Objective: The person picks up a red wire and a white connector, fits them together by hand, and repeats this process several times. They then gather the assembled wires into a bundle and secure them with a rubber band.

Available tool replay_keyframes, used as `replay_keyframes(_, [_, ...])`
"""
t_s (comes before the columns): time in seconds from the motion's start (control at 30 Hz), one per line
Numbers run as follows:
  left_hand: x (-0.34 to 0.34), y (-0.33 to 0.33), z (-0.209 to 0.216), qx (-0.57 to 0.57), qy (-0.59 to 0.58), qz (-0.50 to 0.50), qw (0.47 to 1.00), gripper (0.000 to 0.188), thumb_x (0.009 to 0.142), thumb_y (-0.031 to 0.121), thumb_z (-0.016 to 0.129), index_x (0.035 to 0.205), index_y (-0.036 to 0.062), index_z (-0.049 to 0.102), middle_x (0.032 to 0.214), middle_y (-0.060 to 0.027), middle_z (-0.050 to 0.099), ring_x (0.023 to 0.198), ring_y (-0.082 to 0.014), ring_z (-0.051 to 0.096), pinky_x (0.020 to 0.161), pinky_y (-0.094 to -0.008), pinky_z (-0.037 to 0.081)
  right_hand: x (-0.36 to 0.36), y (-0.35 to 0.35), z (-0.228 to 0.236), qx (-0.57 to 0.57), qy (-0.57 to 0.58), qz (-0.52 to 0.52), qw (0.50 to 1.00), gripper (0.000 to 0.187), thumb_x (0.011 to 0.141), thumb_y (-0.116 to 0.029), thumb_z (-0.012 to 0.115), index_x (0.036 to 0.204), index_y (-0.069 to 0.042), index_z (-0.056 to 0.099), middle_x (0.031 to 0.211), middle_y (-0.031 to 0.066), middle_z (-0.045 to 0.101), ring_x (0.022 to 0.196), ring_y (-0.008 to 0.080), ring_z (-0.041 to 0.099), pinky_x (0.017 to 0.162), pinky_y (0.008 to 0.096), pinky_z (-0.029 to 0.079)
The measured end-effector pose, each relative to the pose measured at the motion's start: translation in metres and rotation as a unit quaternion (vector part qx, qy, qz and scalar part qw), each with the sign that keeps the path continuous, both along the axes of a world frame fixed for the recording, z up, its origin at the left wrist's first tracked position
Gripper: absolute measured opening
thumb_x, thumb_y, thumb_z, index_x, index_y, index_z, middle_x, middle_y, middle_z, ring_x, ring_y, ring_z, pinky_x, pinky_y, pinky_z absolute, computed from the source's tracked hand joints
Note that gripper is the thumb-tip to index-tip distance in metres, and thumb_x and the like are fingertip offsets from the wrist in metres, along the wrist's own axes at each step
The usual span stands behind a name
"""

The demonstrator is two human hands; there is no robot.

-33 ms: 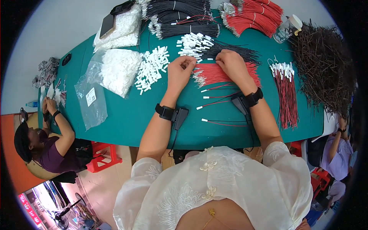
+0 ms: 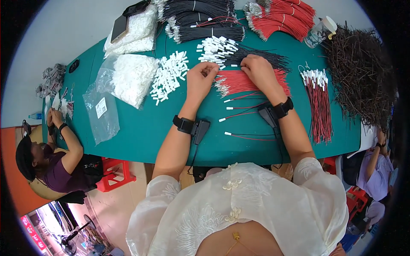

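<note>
My left hand (image 2: 201,80) is closed in a pinch at the left edge of a row of red wires (image 2: 239,82) with bare metal ends. Whatever is between its fingertips is too small to make out. To the right, my right hand (image 2: 258,71) has its fingers curled together over the red wires and beside black wires (image 2: 252,55); what they grip is hidden. White connectors (image 2: 218,49) cap the left ends of the black wires, just beyond my hands. Loose white connectors (image 2: 170,77) are spread left of my left hand. Several red-and-black wire pairs with white connectors (image 2: 229,108) lie nearer me.
Bags of white connectors (image 2: 134,79) stand left on the green table (image 2: 171,149). Black bundles (image 2: 200,21) and red bundles (image 2: 282,19) line the back. Finished-looking wire pairs (image 2: 316,106), a clear cup (image 2: 318,34) and a dark tangled heap (image 2: 358,72) are right. A co-worker (image 2: 60,162) sits left.
</note>
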State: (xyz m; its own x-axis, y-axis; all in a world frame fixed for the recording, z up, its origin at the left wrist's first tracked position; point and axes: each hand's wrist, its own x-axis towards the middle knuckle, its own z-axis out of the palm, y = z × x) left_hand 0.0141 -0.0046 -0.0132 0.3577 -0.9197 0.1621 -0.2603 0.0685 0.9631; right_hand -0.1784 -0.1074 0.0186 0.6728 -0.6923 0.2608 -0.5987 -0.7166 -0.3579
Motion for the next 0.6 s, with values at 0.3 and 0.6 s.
replay_keyframes(0.3, [0.0, -0.002, -0.001, 0.009, -0.002, -0.007, 1.0, 0.015, 0.089, 0.011, 0.067, 0.097, -0.0012, 0.07, 0.081, -0.002, 0.069, 0.072, -0.0061, 0.061, 0.065, -0.0213, 0.048, 0.001, -0.009, 0.0, -0.049, 0.037, 0.051, 0.997, 0.008, 0.08, -0.01, 0.062, 0.08, -0.002, 0.064, 0.083, 0.0119, 0.063, 0.081, 0.0333, 0.062, 0.072, 0.0444, 0.05])
replay_keyframes(0.6, [-0.005, 0.005, 0.002, 0.047, 0.002, -0.075, 0.996, 0.018, 0.089, 0.012, 0.067, 0.1, -0.0024, 0.069, 0.082, -0.0042, 0.069, 0.074, -0.0069, 0.062, 0.066, -0.0212, 0.048, 0.003, 0.02, 0.015, -0.094, -0.081, 0.156, 0.98, 0.007, 0.081, -0.008, 0.063, 0.08, -0.002, 0.061, 0.078, 0.0083, 0.058, 0.075, 0.0282, 0.058, 0.07, 0.0371, 0.046])
